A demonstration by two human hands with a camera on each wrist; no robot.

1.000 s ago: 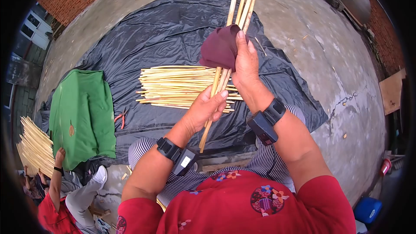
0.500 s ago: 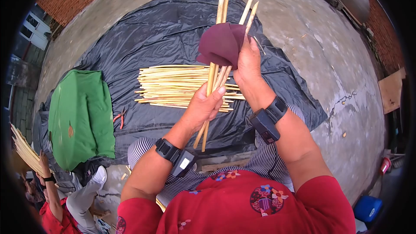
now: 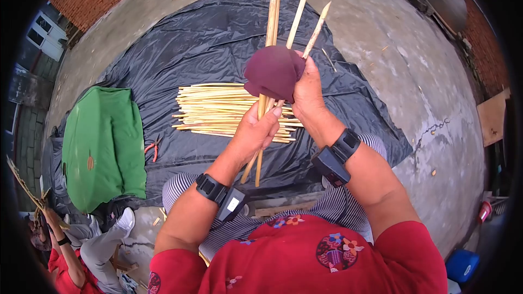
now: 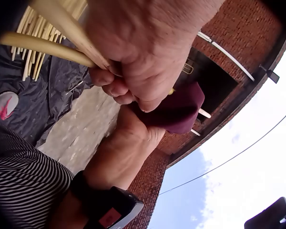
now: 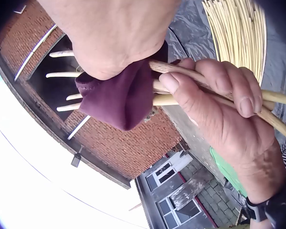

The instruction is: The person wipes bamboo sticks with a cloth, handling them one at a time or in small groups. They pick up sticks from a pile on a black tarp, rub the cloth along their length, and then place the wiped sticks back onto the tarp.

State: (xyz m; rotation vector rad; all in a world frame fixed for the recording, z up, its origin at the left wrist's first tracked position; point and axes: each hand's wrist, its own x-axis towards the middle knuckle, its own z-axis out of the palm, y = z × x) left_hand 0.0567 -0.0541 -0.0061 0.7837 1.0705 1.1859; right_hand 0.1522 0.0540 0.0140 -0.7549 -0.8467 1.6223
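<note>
Several peeled pale sticks (image 3: 298, 16) slant up in front of me, their upper ends fanned apart. My left hand (image 3: 255, 132) grips them near their lower ends, thumb laid along them; in the right wrist view its fingers (image 5: 248, 90) curl round the sticks. Just above it, my right hand (image 3: 308, 91) holds a maroon cloth (image 3: 272, 73) wrapped about the sticks. The cloth hides the stretch of sticks inside it and part of the right hand's fingers. Short stick ends poke out beyond the cloth in the right wrist view.
A row of similar sticks (image 3: 218, 110) lies on a black plastic sheet (image 3: 201, 38). Red-handled pliers (image 3: 154, 151) lie beside a green cloth (image 3: 103, 147). At lower left another person (image 3: 68, 261) in red handles a bundle. A blue container (image 3: 462, 264) stands at right.
My right hand and the maroon cloth have come down closer to my left hand. The sticks' upper ends have swung left and spread apart. The other person's bundle has shifted.
</note>
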